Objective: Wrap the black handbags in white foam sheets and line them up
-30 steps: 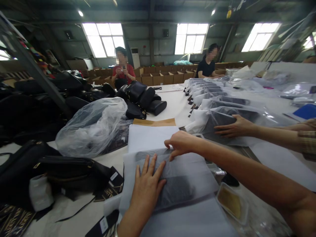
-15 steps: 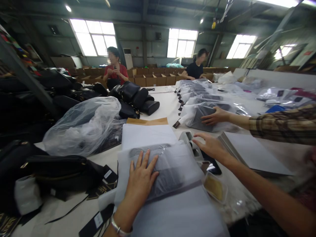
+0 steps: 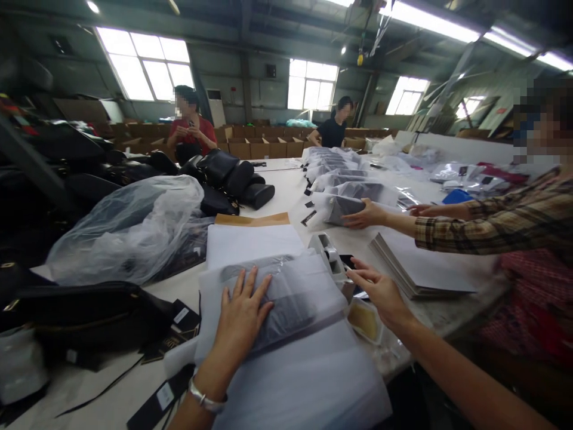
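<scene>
My left hand (image 3: pixel 244 310) lies flat with fingers spread on a dark bag (image 3: pixel 290 310), which shows through a wrap of thin white tissue paper (image 3: pixel 329 286). The wrapped bag rests on a stack of white sheets (image 3: pixel 304 388). My right hand (image 3: pixel 380 292) is off the bag, beside a grey tape dispenser (image 3: pixel 329 254). Its thumb and fingers come together at the dispenser's near end; whatever lies between them is too small to make out. Close below that hand sits a small clear tray (image 3: pixel 364 322) with a yellowish pad inside.
At right a co-worker in a plaid sleeve (image 3: pixel 474 233) handles a wrapped bag (image 3: pixel 340 209) at the end of a row. A stack of boards (image 3: pixel 421 269) lies nearby. Left are a crumpled plastic bag (image 3: pixel 134 233), black bags (image 3: pixel 89 316) and tags (image 3: pixel 161 394). Two people work across the table.
My right hand has left the paper's upper edge and moved right to the tape dispenser, its fingers closing there. My left hand stays on the wrapped bag. The view has swung right.
</scene>
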Demonstrator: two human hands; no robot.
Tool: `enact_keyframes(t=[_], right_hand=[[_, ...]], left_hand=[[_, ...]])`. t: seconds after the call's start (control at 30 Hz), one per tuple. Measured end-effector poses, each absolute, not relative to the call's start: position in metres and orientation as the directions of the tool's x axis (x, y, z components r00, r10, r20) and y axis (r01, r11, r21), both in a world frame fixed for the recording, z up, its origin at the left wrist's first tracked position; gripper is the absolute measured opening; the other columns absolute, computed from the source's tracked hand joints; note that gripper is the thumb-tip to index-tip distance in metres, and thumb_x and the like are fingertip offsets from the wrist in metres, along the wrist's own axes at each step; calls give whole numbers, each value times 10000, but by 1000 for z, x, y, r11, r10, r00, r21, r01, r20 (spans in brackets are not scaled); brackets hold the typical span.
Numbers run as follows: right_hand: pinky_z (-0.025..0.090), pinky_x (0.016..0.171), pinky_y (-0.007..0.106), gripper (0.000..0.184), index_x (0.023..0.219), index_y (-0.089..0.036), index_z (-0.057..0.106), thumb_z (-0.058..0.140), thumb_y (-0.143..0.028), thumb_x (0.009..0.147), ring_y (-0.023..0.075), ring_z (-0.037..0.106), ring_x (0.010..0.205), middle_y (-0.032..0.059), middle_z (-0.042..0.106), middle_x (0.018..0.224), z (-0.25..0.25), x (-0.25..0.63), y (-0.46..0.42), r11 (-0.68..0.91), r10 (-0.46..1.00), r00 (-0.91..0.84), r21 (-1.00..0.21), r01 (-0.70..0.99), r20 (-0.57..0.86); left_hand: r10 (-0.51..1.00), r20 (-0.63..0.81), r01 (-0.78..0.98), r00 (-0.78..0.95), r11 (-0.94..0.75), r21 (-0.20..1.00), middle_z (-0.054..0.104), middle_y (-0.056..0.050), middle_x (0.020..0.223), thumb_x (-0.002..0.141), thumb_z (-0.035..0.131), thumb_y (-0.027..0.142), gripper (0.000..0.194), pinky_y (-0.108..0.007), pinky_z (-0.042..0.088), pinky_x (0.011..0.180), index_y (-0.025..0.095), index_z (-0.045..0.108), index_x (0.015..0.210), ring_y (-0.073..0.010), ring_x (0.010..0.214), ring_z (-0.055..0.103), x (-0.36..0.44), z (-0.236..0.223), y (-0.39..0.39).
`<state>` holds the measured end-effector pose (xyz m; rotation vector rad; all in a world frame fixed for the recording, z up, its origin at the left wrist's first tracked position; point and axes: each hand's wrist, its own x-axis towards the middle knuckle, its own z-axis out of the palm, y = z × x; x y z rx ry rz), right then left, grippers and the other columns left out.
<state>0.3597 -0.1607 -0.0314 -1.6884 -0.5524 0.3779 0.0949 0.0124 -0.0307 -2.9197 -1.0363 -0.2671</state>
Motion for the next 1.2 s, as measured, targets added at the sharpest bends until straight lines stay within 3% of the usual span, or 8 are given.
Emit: enact_keyframes(t=[0.1, 0.2, 0.4, 0.57, 0.73, 0.87, 1.0, 1.2], right_hand=[[413, 1084, 406, 378, 859, -236, 802, 800, -557, 661, 319, 528, 1281, 81, 607, 1365, -25, 345, -179, -139, 523, 850, -978, 156, 61], [468, 1038, 400, 479, 979, -227, 792, 800, -582, 659, 313, 605, 1191, 89, 707, 1205, -29, 334, -194, -169, 559, 823, -986, -12, -106], [556, 696, 286, 525, 896, -164, 790, 822, -603, 611, 216, 701, 791, 84, 760, 858, -60, 344, -201, -223, 620, 723, -952, -208, -303], [471, 543, 251, 376, 766, -160, 765, 713, -531, 732, 138, 581, 548, 25, 685, 638, -62, 363, -200, -331, 682, 723, -928, 170, -111], [520, 659, 309, 295, 893, -194, 780, 585, -411, 846, 201, 668, 694, 58, 752, 836, -49, 382, -214, -420, 759, 648, -719, 554, 56], [519, 814, 319, 278, 1016, -237, 761, 510, -330, 939, 206, 691, 883, 55, 751, 973, -25, 388, -220, -235, 890, 394, -511, 827, 228], [505, 785, 275, 273, 1106, -247, 726, 489, -302, 982, 173, 674, 875, 60, 727, 986, 8, 380, -198, 5, 961, 91, -343, 939, 262], [448, 667, 243, 223, 913, -211, 743, 576, -353, 952, 134, 614, 686, 45, 690, 786, 45, 343, -117, 316, 937, -240, -321, 893, 254]], left_hand=[[631, 176, 637, 755, -770, 31, 259, -38, 1608, 962, 515, 324, 530, -611, 370, 1083, 356, 382, 1475, -340, 1475, 249, 95, -32, 13], [647, 158, 649, 746, -759, 42, 266, -20, 1600, 948, 532, 280, 545, -604, 370, 1086, 382, 386, 1463, -334, 1473, 258, 97, -38, 16], [650, 184, 654, 737, -755, 46, 265, -8, 1596, 934, 533, 255, 549, -613, 363, 1084, 394, 400, 1449, -334, 1471, 260, 100, -48, 21], [625, 198, 632, 755, -774, 35, 299, -37, 1593, 955, 520, 315, 516, -613, 374, 1073, 353, 410, 1458, -347, 1466, 270, 97, -41, 17], [588, 224, 595, 778, -803, 42, 322, -77, 1586, 960, 514, 350, 518, -611, 398, 1050, 311, 415, 1466, -365, 1458, 281, 95, -38, 19], [569, 224, 563, 791, -821, 93, 344, -76, 1578, 953, 521, 391, 570, -590, 411, 1058, 268, 379, 1491, -360, 1457, 286, 91, -38, 29], [553, 226, 520, 802, -832, 191, 371, -84, 1566, 965, 494, 392, 574, -506, 428, 1085, 232, 365, 1501, -312, 1438, 345, 86, -34, 44], [637, 155, 559, 755, -749, 357, 445, -54, 1528, 982, 407, 225, 508, -405, 451, 1085, 257, 378, 1489, -216, 1357, 478, 72, -20, 66]])
